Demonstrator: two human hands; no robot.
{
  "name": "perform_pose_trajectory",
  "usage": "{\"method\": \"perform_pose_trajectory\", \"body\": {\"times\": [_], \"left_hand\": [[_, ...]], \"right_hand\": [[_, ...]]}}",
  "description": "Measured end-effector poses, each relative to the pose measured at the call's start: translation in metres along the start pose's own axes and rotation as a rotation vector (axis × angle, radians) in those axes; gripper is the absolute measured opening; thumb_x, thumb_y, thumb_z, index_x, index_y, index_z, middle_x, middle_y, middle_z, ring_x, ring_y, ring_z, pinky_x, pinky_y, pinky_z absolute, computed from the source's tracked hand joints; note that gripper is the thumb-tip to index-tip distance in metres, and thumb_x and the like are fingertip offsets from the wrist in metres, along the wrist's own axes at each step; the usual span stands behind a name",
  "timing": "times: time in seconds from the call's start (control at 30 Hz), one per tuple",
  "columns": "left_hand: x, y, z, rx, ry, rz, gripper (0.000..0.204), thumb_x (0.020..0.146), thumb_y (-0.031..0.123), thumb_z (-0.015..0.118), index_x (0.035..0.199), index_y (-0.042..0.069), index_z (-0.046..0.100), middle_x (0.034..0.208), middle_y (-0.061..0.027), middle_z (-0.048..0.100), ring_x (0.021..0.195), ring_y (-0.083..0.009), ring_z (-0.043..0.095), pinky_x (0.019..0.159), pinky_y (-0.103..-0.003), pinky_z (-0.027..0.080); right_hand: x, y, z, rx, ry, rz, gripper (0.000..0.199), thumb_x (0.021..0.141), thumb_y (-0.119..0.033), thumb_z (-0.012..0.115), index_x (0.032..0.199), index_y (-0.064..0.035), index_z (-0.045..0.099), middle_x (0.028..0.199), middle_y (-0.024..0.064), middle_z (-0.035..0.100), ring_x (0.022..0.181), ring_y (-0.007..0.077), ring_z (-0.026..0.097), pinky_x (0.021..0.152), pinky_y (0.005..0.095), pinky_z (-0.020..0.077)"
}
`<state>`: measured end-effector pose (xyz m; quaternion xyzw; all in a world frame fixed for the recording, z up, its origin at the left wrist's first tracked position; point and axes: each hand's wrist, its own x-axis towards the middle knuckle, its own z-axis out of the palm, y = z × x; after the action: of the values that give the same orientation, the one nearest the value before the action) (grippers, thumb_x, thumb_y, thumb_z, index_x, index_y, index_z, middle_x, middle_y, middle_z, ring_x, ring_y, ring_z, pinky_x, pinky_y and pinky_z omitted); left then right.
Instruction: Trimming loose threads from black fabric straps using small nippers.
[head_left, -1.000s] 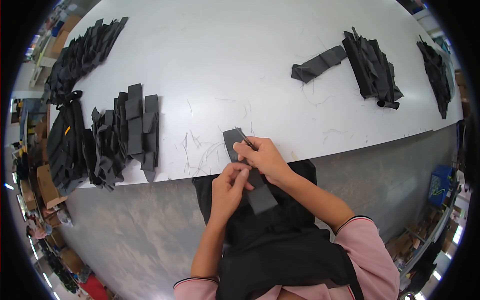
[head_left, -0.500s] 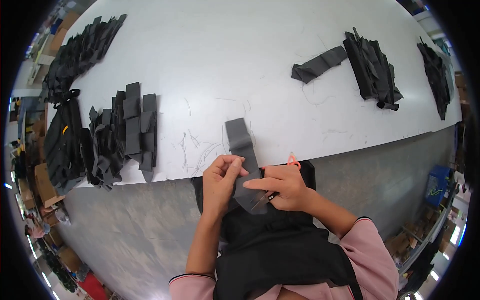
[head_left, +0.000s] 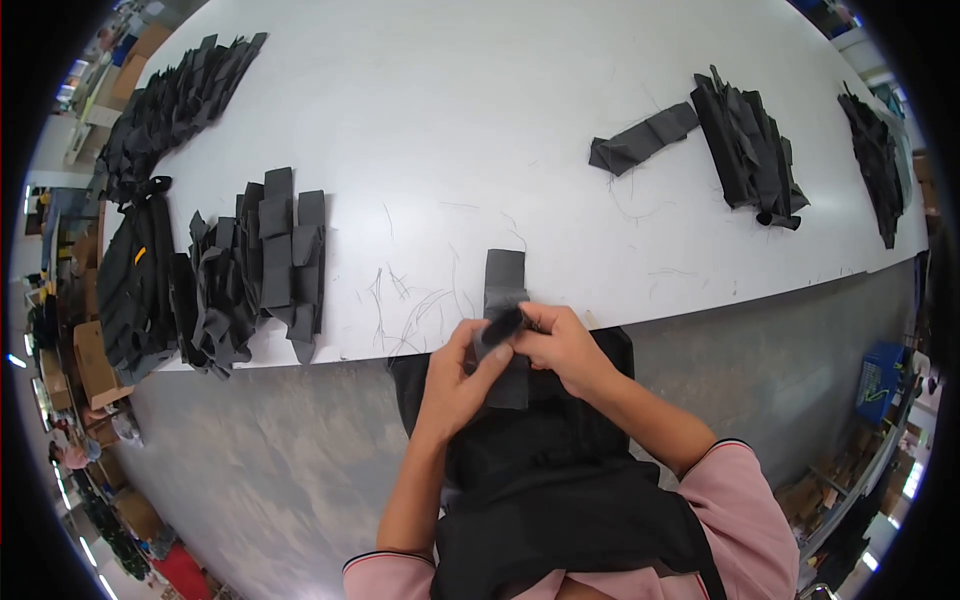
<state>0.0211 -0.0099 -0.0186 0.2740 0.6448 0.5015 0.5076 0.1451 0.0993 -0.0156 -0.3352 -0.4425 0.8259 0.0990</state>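
Observation:
A dark grey folded fabric strip (head_left: 505, 268) runs from the table edge toward my lap, its lower end over my black apron. My left hand (head_left: 455, 385) is closed on the strip from the left, with thumb and fingers pinching it. From the right, my right hand (head_left: 562, 348) has its fingers bent against the same strip. Between the two hands a dark, motion-blurred part shows, apparently a turned-up piece of the strip. Whether the orange-handled cutting tool is still inside my right hand is hidden.
Loose thread ends (head_left: 410, 305) lie on the white table (head_left: 430, 120). Stacks of dark strips (head_left: 270, 250) sit at the left, beside a black bag-like item (head_left: 137, 275). More stacks (head_left: 750, 150) and a single strip (head_left: 640, 138) are at the right. A blue bin (head_left: 880, 380) stands beyond.
My right hand has moved up and left to meet my left hand on the strip. The orange handle and blades no longer show. The strip has shifted right and stands straighter.

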Motion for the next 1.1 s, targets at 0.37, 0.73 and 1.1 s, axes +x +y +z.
{"method": "perform_pose_trajectory", "body": {"times": [0.37,0.73,1.1], "left_hand": [[0.015,0.005,0.001,-0.306,0.347,-0.06,0.018,0.091,0.013,0.058,0.075,0.005,0.056,0.064,0.0093,0.046,0.06,0.0023,0.035,0.051,-0.017,0.024],[0.008,0.013,0.004,-0.373,0.403,-0.064,0.016,0.092,0.014,0.057,0.084,0.001,0.062,0.074,0.0051,0.057,0.065,0.0005,0.045,0.058,-0.017,0.036],[0.002,0.014,0.004,-0.354,0.385,-0.044,0.015,0.092,0.013,0.057,0.083,0.001,0.061,0.073,0.0052,0.058,0.065,0.0006,0.045,0.057,-0.017,0.036]], "right_hand": [[-0.028,0.008,-0.001,-0.335,0.336,-0.338,0.022,0.081,-0.01,0.066,0.1,-0.0037,0.056,0.08,0.0024,0.061,0.067,0.0101,0.058,0.058,0.0219,0.0447],[-0.039,0.004,-0.001,-0.621,0.173,-0.465,0.026,0.078,-0.001,0.068,0.103,-0.0008,0.06,0.085,0.0076,0.064,0.07,0.0113,0.06,0.063,0.0223,0.0478],[-0.042,0.006,0.003,-0.958,0.233,-0.667,0.028,0.073,-0.002,0.069,0.099,-0.004,0.063,0.077,0.0103,0.065,0.064,0.0212,0.061,0.057,0.0272,0.047]]}}
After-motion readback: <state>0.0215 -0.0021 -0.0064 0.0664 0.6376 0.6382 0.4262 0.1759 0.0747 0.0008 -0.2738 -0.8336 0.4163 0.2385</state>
